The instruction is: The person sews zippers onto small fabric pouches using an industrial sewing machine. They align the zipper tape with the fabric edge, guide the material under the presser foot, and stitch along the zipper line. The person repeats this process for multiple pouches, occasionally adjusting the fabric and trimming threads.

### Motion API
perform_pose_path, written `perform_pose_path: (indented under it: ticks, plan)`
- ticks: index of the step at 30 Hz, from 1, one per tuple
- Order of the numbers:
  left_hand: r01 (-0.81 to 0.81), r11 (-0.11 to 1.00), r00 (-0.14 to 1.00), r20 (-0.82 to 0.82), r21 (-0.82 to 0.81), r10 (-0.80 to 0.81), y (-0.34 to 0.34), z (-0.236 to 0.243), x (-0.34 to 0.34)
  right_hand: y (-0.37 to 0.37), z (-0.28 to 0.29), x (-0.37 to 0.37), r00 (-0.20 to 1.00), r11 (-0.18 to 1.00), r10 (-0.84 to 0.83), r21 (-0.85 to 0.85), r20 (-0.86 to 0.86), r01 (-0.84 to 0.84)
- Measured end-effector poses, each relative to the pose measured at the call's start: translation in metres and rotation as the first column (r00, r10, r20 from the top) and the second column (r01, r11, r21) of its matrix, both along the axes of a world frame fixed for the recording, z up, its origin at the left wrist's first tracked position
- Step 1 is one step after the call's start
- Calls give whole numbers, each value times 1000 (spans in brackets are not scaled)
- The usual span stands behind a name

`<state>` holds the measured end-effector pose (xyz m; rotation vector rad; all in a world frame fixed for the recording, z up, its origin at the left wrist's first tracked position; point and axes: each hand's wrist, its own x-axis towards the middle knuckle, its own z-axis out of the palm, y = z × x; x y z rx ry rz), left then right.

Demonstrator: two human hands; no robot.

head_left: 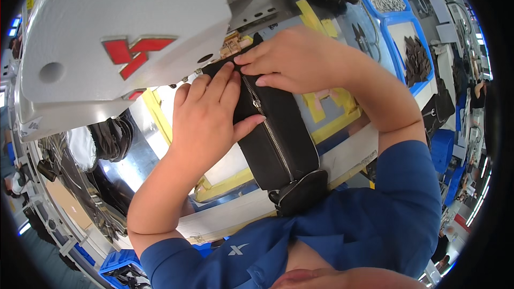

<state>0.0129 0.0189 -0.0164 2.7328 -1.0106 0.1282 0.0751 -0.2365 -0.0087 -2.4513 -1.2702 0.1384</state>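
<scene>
1. Left hand (206,120) is laid flat on the black fabric pouch with a silver zipper (278,139), fingers extended, thumb pressed against its left edge.
2. Right hand (297,59) is spread over the pouch's upper end, fingertips pinning it beside the grey sewing machine head (123,32).
3. The pouch is stretched across the yellow-taped surface (332,123); its lower end overhangs the near edge.
4. Little free room is left between the machine head and the hands.

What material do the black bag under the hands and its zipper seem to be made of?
The black bag looks like matte leather or a leather-like synthetic: a smooth, dull surface with no visible weave. Its zipper seems metal, since the teeth and pull shine silver. Left hand and right hand both press flat on it.
</scene>
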Motion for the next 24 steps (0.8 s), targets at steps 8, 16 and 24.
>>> perform_pose_path:
  ticks: [8, 16, 24]
  plan:
    - [18, 999, 999, 33, -27, -17, -2, 2, 2, 11, 9, -4, 999, 994, -40, -105, 33, 43]
    - [-64, 998, 998, -6, 18, 64, 6, 3, 4, 43, 10, -6, 996, 982, -94, -168, -6, 92]
    - [-64, 998, 997, -40, 0, 64, 7, 6, 5, 43, 7, -7, 996, 989, -68, -131, 49, 74]
